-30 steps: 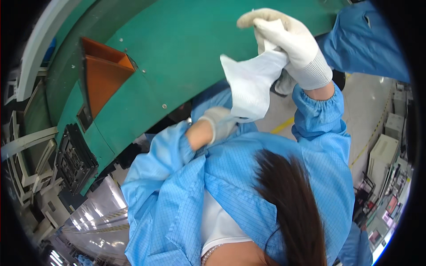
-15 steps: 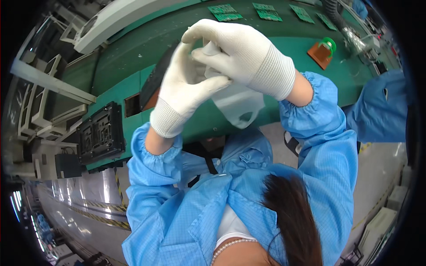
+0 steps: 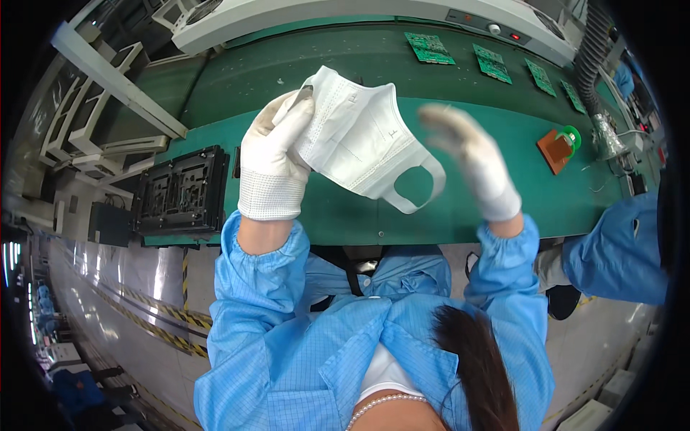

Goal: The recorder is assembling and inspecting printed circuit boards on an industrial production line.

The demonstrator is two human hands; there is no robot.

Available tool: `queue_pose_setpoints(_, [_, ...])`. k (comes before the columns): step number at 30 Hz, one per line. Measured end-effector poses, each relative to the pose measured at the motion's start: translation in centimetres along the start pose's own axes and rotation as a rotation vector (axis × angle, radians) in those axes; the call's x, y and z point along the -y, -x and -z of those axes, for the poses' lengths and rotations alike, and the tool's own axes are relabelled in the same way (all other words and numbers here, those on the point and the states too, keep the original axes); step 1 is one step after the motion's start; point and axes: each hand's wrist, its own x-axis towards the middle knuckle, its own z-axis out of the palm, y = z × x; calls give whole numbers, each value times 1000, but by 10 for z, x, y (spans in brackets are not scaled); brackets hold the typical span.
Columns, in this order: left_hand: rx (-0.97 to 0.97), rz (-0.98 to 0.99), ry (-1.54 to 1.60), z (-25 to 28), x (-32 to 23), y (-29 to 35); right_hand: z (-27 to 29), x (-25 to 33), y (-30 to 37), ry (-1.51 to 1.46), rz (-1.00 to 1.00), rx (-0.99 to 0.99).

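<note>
A white face mask (image 3: 359, 133) with wide ear loops is spread out above the green work surface. My left hand (image 3: 277, 147), in a white knitted glove, pinches it at its left end between thumb and fingers. The mask's free ear loop (image 3: 429, 183) hangs toward the lower right. To the right of the mask, apart from it, is my right hand (image 3: 471, 154), also gloved in white. Its fingers are stretched out and blurred by motion, with nothing visible in them.
Several green circuit boards (image 3: 492, 63) lie along the far dark green strip. A brown block with a green roll (image 3: 557, 149) stands at the right, near a flexible duct (image 3: 595, 54). At the left is a black fixture (image 3: 180, 192). A blue-sleeved person (image 3: 618, 248) is close at right.
My hands were together around the bunched mask. Now the right hand has let go and moved away to the right, while the left holds the mask opened out. The view has shifted.
</note>
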Motion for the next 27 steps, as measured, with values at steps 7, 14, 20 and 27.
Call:
queue_pose_setpoints(7, [-65,-59,119,-4,-4,13,-21,9,8,-266,-387,-28])
queue_pose_setpoints(14, [118,-74,276,24,-38,49,2,44,26,-917,97,8])
queue_pose_setpoints(20, [761,-188,591,16,-68,81,5,99,-1,-909,488,851])
queue_pose_setpoints(27, [1199,-166,585,-13,-93,67,16,141,31,-1088,239,716])
